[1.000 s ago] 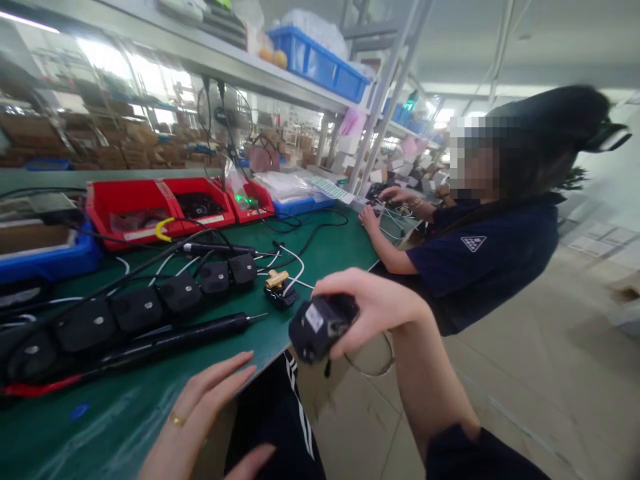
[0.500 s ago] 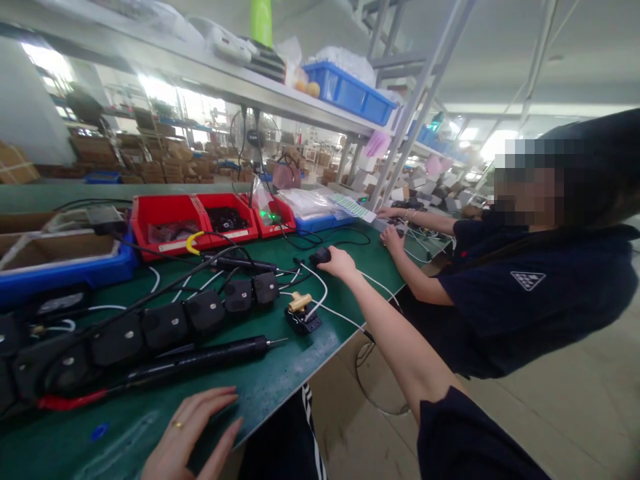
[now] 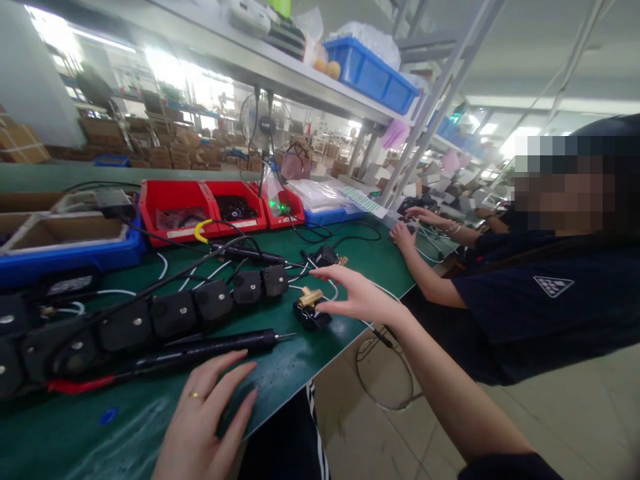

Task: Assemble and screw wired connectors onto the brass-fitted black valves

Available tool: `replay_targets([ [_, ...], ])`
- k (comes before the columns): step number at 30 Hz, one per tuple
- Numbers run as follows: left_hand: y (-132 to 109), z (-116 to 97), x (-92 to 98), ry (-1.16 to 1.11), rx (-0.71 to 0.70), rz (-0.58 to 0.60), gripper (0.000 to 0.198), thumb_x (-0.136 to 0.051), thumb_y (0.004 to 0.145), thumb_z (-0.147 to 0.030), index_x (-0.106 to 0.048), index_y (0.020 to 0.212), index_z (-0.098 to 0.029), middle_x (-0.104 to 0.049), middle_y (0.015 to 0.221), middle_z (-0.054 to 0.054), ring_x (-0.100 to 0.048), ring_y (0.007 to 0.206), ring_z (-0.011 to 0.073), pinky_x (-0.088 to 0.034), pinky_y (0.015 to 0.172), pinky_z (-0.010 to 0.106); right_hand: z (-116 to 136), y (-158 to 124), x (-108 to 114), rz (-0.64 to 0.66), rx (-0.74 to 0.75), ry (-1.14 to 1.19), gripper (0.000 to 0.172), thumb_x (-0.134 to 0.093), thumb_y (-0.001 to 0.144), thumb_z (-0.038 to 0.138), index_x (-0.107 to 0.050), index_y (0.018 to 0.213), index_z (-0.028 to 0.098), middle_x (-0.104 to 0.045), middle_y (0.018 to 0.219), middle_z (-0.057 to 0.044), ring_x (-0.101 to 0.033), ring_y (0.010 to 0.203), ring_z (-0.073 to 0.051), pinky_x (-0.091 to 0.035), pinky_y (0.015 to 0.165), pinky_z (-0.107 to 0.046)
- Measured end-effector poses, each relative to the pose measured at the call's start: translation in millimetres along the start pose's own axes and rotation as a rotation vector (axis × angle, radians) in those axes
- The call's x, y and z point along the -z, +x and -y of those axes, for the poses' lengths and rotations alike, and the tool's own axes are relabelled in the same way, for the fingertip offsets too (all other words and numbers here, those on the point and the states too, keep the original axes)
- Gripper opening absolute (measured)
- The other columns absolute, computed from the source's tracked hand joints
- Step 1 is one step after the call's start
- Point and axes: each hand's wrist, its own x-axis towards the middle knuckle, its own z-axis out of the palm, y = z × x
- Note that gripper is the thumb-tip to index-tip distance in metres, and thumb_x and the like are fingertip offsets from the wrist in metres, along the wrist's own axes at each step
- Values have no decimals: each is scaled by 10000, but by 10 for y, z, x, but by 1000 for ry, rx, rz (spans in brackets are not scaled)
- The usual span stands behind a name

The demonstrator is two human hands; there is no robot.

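My right hand point(image 3: 363, 297) is open, thumb and fingers apart around a brass T-shaped fitting point(image 3: 309, 297). That fitting sits in an open black housing point(image 3: 314, 320) with white cable; I cannot tell whether the fingertips touch it. Just beyond the hand lies another black unit point(image 3: 326, 255) with a bit of brass showing. My left hand point(image 3: 207, 410), a ring on one finger, is open and holds nothing near the table's front edge. Above it a black pen-shaped electric screwdriver point(image 3: 210, 349) with a red cable end lies with its bit pointing right.
A row of closed black boxes point(image 3: 173, 313) crosses the green table point(image 3: 280, 380). Behind stand red bins point(image 3: 187, 230), a blue tray point(image 3: 75, 263) and a second black tool point(image 3: 250, 253) with a yellow hook. A co-worker's hands point(image 3: 405, 233) work at the right.
My right hand has let go of the black unit at the back and come nearer, opening over the brass fitting. My left hand has shifted slightly right in the picture.
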Motion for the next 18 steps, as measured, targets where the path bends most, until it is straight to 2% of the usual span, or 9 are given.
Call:
replay_targets([
  [2, 96, 19, -52, 96, -28, 24, 296, -471, 983, -345, -649, 1212, -281, -600, 1326, 107, -596, 1193, 344, -580, 888, 571, 120, -32, -97, 78, 37, -8, 670, -819, 804, 377, -546, 1392, 212, -622, 1258, -109, -597, 1142, -255, -486, 994, -397],
  [4, 144, 60, -101, 125, -26, 45, 306, -461, 978, -314, -669, 1200, -281, -584, 1356, 116, -565, 1231, 371, -553, 903, 620, 180, -9, -211, 77, -28, -15, 608, -798, 824, 297, -561, 1374, 190, -640, 1222, -115, -613, 1095, -249, -488, 956, -380],
  [6, 134, 104, -124, 81, 4, 67, 298, -480, 973, -325, -673, 1194, -275, -588, 1355, 106, -561, 1241, 351, -540, 950, 600, 215, 15, -296, 50, -92, 6, 482, -759, 840, 221, -608, 1295, 171, -682, 1110, -91, -644, 958, -212, -498, 861, -325],
  [9, 57, 124, -98, 0, 64, 57, 315, -514, 966, -377, -646, 1226, -257, -593, 1344, 100, -569, 1233, 320, -529, 1000, 548, 292, -28, -331, 29, -142, 27, 344, -758, 816, 195, -664, 1145, 169, -696, 924, -45, -630, 770, -169, -466, 722, -265],
  [14, -2, -74, -86, -161, 149, -16, 385, -568, 959, -436, -551, 1311, -283, -600, 1308, 80, -594, 1197, 276, -551, 987, 473, 502, -222, -294, 48, -191, 63, 303, -787, 780, 191, -680, 1063, 200, -706, 892, -18, -636, 765, -158, -431, 676, -228],
  [18, 96, -338, -321, -360, 256, 22, 566, -692, 877, -346, -452, 1386, -280, -551, 1366, 95, -574, 1241, 277, -533, 1022, 467, 650, -269, -326, 89, -205, 94, 302, -800, 762, 176, -683, 1038, 208, -705, 885, -7, -635, 780, -161, -424, 669, -224],
])
